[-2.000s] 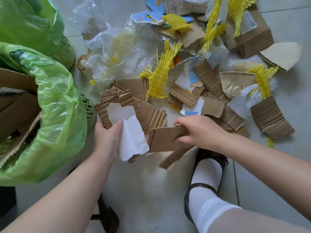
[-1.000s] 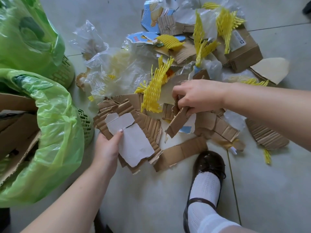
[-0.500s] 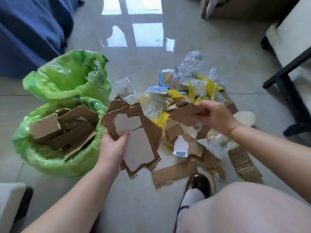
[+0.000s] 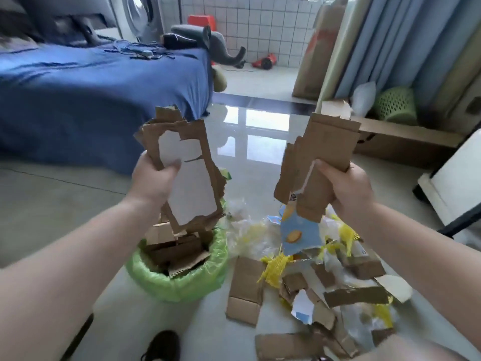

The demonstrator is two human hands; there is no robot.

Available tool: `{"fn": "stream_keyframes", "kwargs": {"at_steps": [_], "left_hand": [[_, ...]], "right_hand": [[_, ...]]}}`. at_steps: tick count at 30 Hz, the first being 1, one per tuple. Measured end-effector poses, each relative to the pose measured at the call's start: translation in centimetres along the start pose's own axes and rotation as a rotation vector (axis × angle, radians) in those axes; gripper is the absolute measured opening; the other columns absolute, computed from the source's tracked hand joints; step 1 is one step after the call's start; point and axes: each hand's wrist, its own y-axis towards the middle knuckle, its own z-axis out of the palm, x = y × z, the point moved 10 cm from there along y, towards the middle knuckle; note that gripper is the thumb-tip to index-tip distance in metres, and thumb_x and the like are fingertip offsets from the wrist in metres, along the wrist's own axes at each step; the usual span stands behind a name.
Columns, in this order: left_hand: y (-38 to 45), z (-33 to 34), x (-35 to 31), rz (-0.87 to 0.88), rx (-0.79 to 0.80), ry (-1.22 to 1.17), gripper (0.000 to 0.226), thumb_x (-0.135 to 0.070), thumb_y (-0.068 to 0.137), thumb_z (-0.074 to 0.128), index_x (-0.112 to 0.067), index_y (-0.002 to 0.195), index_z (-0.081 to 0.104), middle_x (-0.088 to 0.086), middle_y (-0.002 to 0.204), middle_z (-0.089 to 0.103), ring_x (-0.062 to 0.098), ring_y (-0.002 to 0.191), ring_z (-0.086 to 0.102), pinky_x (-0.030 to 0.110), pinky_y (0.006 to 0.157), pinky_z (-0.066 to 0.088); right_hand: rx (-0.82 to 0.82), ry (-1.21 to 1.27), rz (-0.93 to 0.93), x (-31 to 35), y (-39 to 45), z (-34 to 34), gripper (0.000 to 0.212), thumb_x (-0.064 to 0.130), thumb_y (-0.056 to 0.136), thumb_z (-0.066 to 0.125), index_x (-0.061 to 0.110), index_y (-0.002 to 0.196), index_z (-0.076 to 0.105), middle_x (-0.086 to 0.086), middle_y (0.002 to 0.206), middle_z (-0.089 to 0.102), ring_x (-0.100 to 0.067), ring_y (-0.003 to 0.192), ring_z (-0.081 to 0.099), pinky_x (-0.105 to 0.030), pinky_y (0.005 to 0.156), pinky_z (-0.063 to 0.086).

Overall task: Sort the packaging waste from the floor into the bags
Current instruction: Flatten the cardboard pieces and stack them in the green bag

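Both hands have risen since earlier: left hand (image 4: 153, 179) grips torn cardboard stack (image 4: 186, 173) above green bag (image 4: 179, 281); right hand (image 4: 346, 188) grips cardboard pieces (image 4: 322, 162).

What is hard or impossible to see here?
Head view only:
- Green bag: its depth is hidden by cardboard.
- Left hand: fingers are behind its cardboard stack.
- Floor pile: cut off at the bottom edge.
- Bed clutter: blurred.

Torn matt brown cardboard pieces (image 4: 182, 162), a thin glossy green plastic bag (image 4: 179, 282), a polished reflective floor (image 4: 260, 131).
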Motion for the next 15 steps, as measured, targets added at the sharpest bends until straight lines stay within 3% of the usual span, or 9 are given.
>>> {"fn": "stream_keyframes", "kwargs": {"at_steps": [3,9,11,15], "left_hand": [[0.5,-4.9,0.6,-0.031,-0.106,0.04,0.029,-0.027,0.086,0.062,-0.022,0.114,0.056,-0.001,0.108,0.067,0.023,0.098,0.064,0.049,0.089,0.052],[0.0,-11.4,5.8,-0.177,-0.276,0.088,0.02,-0.021,0.087,0.06,-0.019,0.106,0.058,0.003,0.101,0.067,0.028,0.092,0.064,0.043,0.08,0.055],[0.5,-11.1,6.3,-0.197,-0.206,0.079,0.02,-0.02,0.086,0.062,-0.02,0.105,0.059,0.003,0.101,0.068,0.027,0.091,0.064,0.044,0.081,0.055],[1.2,-8.8,8.1,-0.243,0.106,0.164,0.018,-0.004,0.083,0.065,-0.012,0.099,0.063,0.012,0.103,0.069,0.03,0.096,0.065,0.046,0.088,0.052]], "right_hand": [[0.057,0.077,0.053,-0.3,-0.6,6.3,0.007,0.009,0.085,0.064,0.016,0.085,0.063,0.003,0.074,0.072,-0.014,0.068,0.068,-0.036,0.071,0.057],[0.15,0.066,0.144,-5.2,-2.2,16.2,0.004,0.01,0.087,0.061,0.014,0.087,0.061,-0.006,0.085,0.066,-0.024,0.08,0.063,-0.043,0.082,0.052],[0.151,0.061,0.162,-6.6,-2.4,17.5,0.006,0.01,0.087,0.061,0.016,0.085,0.061,-0.006,0.087,0.067,-0.026,0.084,0.062,-0.046,0.086,0.051],[0.222,0.044,0.201,-9.4,-2.1,20.0,0.008,0.01,0.086,0.062,0.015,0.093,0.062,-0.008,0.096,0.067,-0.031,0.097,0.062,-0.049,0.092,0.05]]}}
